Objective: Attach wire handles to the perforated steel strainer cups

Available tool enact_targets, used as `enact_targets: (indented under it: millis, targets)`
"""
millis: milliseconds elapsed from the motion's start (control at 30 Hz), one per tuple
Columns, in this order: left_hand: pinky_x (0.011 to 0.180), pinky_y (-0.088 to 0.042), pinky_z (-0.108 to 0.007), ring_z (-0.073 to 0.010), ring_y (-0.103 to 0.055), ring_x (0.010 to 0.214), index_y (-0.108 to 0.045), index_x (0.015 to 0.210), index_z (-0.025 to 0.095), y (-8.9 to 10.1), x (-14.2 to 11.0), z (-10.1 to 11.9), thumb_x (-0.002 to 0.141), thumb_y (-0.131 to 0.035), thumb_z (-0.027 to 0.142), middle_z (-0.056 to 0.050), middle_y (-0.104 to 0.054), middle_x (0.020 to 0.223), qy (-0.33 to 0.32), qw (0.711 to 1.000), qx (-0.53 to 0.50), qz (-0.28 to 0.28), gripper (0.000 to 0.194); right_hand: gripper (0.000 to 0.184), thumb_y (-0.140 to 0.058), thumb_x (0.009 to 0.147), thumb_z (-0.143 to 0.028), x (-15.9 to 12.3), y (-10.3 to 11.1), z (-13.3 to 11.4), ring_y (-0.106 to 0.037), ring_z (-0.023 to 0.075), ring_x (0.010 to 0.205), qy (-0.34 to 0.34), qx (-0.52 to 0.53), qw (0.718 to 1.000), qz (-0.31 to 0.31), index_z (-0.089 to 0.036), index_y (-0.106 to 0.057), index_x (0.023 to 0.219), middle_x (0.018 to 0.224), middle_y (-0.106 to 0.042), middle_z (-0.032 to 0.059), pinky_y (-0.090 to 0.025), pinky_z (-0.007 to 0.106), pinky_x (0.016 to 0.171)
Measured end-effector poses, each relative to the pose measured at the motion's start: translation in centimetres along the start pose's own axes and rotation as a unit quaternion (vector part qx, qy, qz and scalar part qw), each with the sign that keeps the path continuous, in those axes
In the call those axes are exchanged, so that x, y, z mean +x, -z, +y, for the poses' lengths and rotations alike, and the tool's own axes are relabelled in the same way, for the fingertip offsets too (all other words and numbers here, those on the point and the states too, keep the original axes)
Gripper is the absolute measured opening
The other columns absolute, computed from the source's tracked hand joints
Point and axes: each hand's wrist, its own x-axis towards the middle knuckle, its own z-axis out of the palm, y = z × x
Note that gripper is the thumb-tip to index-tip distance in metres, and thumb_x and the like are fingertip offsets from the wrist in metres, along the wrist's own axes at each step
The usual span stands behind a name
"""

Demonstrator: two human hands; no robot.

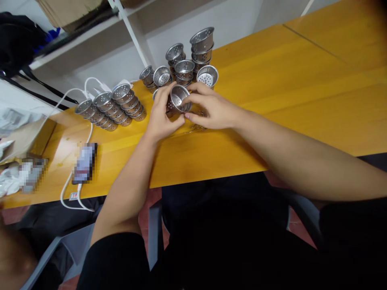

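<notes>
A small perforated metal cup (179,96) is held between my two hands, its open mouth tilted toward me. My left hand (161,114) curls round its left side, thumb below. On the right, the fingers of my right hand (213,105) grip the rim, with the index finger reaching over the edge. Thin metal wire pieces (198,127) lie on the table below my right hand, partly covered by it. Just behind stand several more perforated cups, among them a single-looking one (207,75) and a tall stack (202,44).
Nested stacks of cups (110,106) lean together at the left. A phone (84,163) with a white cable (63,193) lies nearer the front edge of the yellow table (290,92). A cardboard box (39,135) stands far left. Another person's arm (15,253) shows at lower left.
</notes>
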Motion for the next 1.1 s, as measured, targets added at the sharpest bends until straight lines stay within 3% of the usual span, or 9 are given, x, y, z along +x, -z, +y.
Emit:
enact_targets:
  millis: [267, 433, 633, 867, 1000, 1100]
  targets:
    - [0.155, -0.035, -0.075, -0.0508, -0.056, 0.172, -0.060, 0.170, 0.037, 0.6, 0.0, 0.3, 0.088, -0.097, 0.074, -0.011, -0.065, 0.169, -0.022, 1.000, 0.006, -0.019, 0.098, 0.042, -0.078, 0.109, -0.066, -0.2, 1.0, 0.1, -0.050, 0.0480, 0.169, 0.003, -0.006, 1.000, 0.013, -0.038, -0.081, 0.141, 0.177, -0.058, 0.0103, -0.045, 0.073, 0.142]
    - [0.155, -0.037, -0.073, -0.0511, -0.056, 0.172, -0.061, 0.170, 0.038, 0.4, 0.0, 0.5, 0.088, -0.096, 0.084, -0.012, -0.064, 0.173, -0.007, 1.000, 0.007, -0.029, 0.101, 0.043, -0.078, 0.111, -0.070, -0.1, 1.0, 0.0, -0.052, 0.0486, 0.168, 0.004, -0.002, 1.000, 0.015, -0.036, -0.082, 0.137, 0.170, -0.064, 0.0115, -0.047, 0.070, 0.140]
    - [0.152, -0.040, -0.071, -0.0483, -0.060, 0.170, -0.054, 0.175, 0.037, -0.1, 0.1, -1.2, 0.096, -0.079, 0.099, -0.014, -0.066, 0.173, -0.073, 0.997, 0.019, -0.036, 0.103, 0.041, -0.094, 0.100, -0.067, 0.2, 0.3, 1.5, -0.064, 0.0493, 0.153, 0.052, 0.049, 0.996, 0.054, -0.033, -0.085, 0.120, 0.154, -0.071, 0.0142, -0.052, 0.074, 0.134]
    - [0.151, -0.042, -0.066, -0.0450, -0.061, 0.170, -0.049, 0.179, 0.035, -0.1, 0.3, -2.2, 0.103, -0.072, 0.097, -0.016, -0.065, 0.177, -0.101, 0.993, 0.033, -0.044, 0.101, 0.041, -0.096, 0.097, -0.071, 0.4, -0.3, 2.7, -0.071, 0.0465, 0.140, 0.108, 0.096, 0.984, 0.106, -0.033, -0.085, 0.104, 0.147, -0.075, 0.0130, -0.055, 0.076, 0.131]
    - [0.152, -0.040, -0.067, -0.0463, -0.060, 0.171, -0.050, 0.178, 0.036, 0.2, 0.1, -2.8, 0.094, -0.082, 0.099, -0.016, -0.065, 0.177, -0.067, 0.997, 0.035, -0.023, 0.110, 0.041, -0.089, 0.102, -0.076, 0.3, 0.1, 2.0, -0.069, 0.0442, 0.143, 0.093, 0.084, 0.976, 0.178, -0.036, -0.085, 0.109, 0.151, -0.071, 0.0121, -0.057, 0.074, 0.133]
    - [0.154, -0.037, -0.067, -0.0461, -0.055, 0.174, -0.053, 0.174, 0.038, 0.7, 0.0, -4.4, 0.091, -0.088, 0.097, -0.014, -0.061, 0.178, -0.035, 0.998, 0.034, 0.047, 0.108, 0.043, -0.085, 0.103, -0.080, 0.2, 0.7, 2.3, -0.062, 0.0463, 0.153, 0.049, 0.050, 0.975, 0.211, -0.039, -0.086, 0.116, 0.155, -0.070, 0.0117, -0.053, 0.075, 0.137]
